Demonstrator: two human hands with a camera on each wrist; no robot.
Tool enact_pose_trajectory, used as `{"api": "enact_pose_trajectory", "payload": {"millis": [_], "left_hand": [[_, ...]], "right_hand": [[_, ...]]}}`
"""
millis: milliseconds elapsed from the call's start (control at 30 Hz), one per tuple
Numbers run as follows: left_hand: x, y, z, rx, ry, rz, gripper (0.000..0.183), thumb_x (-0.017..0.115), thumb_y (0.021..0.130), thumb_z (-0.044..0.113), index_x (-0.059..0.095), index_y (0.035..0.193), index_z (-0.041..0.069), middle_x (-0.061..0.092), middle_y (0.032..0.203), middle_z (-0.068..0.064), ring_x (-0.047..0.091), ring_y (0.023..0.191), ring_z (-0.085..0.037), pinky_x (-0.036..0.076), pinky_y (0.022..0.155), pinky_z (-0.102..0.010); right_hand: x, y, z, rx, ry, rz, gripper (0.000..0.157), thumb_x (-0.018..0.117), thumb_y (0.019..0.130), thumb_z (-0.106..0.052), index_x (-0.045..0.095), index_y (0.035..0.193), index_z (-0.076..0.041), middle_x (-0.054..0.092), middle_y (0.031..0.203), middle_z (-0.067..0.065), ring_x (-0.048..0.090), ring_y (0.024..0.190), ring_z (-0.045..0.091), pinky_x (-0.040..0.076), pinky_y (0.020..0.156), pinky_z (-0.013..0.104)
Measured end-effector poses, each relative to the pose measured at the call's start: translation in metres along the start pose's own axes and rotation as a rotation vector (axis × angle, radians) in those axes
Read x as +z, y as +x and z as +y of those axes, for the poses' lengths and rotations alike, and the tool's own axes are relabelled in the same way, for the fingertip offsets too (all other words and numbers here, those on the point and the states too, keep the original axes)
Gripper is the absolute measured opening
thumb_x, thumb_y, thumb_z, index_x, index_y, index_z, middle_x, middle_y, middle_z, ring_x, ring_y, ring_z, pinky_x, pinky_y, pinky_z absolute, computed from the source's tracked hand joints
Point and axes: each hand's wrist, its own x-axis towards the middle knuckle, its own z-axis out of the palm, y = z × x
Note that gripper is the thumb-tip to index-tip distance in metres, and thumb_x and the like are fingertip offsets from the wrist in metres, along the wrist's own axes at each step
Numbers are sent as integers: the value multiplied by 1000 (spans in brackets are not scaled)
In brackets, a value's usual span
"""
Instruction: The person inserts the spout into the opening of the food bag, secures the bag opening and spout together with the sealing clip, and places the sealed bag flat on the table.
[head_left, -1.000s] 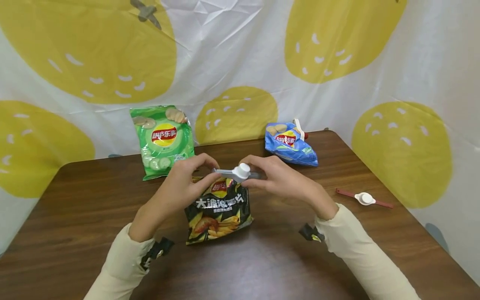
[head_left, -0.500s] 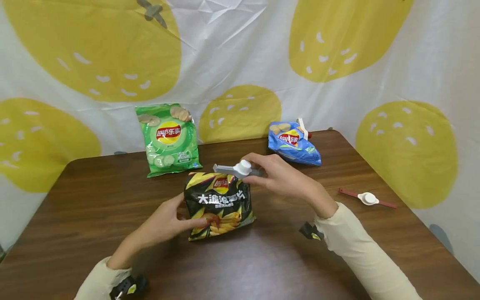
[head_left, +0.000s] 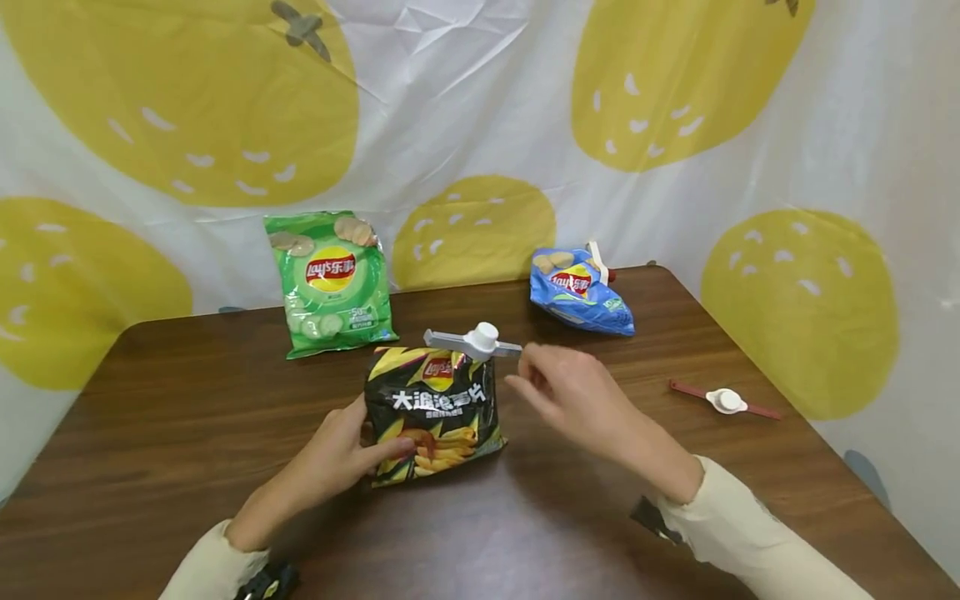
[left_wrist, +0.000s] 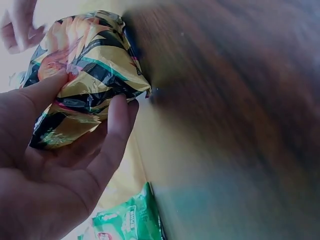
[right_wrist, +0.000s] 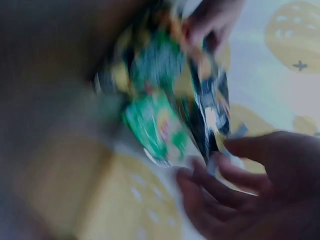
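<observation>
My left hand [head_left: 335, 446] grips the black chip bag [head_left: 429, 421] by its left side, mid-table [head_left: 187, 433]; my right hand [head_left: 581, 396] is at the right end of the grey clip [head_left: 483, 337], can't tell if holding it. Clip's along the bag's top edge, locking unclear. Further out: blue bag [head_left: 577, 287] already clipped, green bag [head_left: 330, 304] shows no clip, red clip [head_left: 727, 402] loose, so those look left.
</observation>
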Motion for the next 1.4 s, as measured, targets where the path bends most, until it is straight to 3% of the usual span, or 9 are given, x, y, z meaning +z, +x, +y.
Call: {"api": "enact_pose_trajectory", "payload": {"millis": [100,200,333,500,600,667,867,1167,1400], "left_hand": [[0,1,1,-20,-49,-21,53,77,88,31,52,130,10,70,88,-8,61,50,-14,52,45,-31],[2,3,1,-9,-57,-23,50,75,89,30,52,128,8,70,91,-11,61,51,-14,53,44,-32],[4,8,2,-5,-47,-20,45,74,91,26,53,127,7,69,94,-13,61,51,-14,52,43,-32],[2,14,3,-2,-46,-19,44,74,91,24,54,127,7,70,98,-14,62,53,-14,52,43,-33],[-1,21,5,14,-18,26,44,75,90,25,55,125,7,70,92,-11,62,51,-14,52,43,-32],[-3,28,6,28,21,84,45,77,88,27,56,124,8,71,92,-10,64,60,-14,54,51,-32],[-7,55,10,16,54,212,51,77,89,33,57,128,7,71,109,-12,67,92,-21,55,76,-37],[-12,102,6,-17,4,238,50,71,92,37,56,127,4,68,111,-15,63,98,-25,51,82,-40],[-11,137,-17,-33,8,230,50,67,96,34,56,129,-2,63,122,-23,59,114,-36,47,97,-49]], "right_hand": [[15,-13,-1,40,145,-233,17,66,97,-28,63,99,-11,64,78,-7,59,69,5,52,64,26],[32,-20,-4,33,211,-341,23,60,100,-30,61,108,-9,67,86,-5,64,77,6,55,69,28],[44,-21,-10,-21,187,-275,15,62,99,-25,60,103,-11,63,82,-6,62,74,8,54,66,29],[47,-18,-9,-24,131,-199,9,68,95,-18,62,98,-12,64,80,-5,64,74,11,55,65,31],[45,-12,-6,-24,92,-166,8,68,95,-17,62,94,-12,61,76,-6,61,70,11,53,62,32],[42,-6,-3,-18,77,-141,9,68,94,-16,61,90,-12,57,71,-7,57,65,10,52,59,31],[34,20,14,28,68,-77,16,66,95,-13,55,83,-11,47,63,-7,47,58,9,44,54,27],[35,53,35,107,38,-25,16,60,99,-13,54,84,-10,48,65,-1,50,62,18,43,57,36],[49,79,58,175,73,0,5,57,100,-10,58,96,-6,52,69,3,51,64,20,43,60,37]]}}
